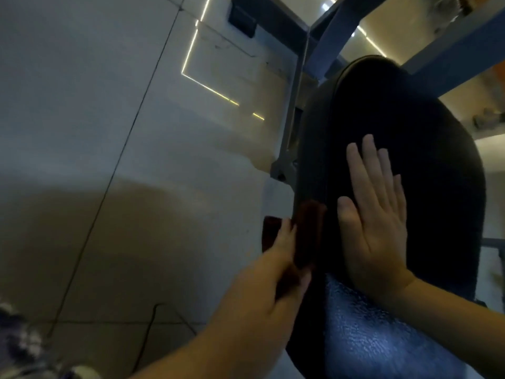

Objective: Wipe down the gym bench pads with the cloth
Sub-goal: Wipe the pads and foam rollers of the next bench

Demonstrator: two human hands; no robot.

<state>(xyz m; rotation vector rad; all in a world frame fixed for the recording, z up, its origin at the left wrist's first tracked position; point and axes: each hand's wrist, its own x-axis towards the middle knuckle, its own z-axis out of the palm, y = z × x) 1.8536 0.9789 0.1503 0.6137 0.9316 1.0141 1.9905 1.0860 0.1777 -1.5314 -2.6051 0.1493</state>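
My right hand (377, 222) flat on the black bench pad (423, 127), fingers (363, 165) straight, my left hand (276, 272), fingers clamped on a dark red cloth (308, 231) at the pad's left edge, pale tiled floor (109, 132) beyond.

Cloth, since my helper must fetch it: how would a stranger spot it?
Start at the big black bench pad on the right. At its left edge, beside the flat right hand, the left hand grips the cloth. It alone is dark reddish-brown.
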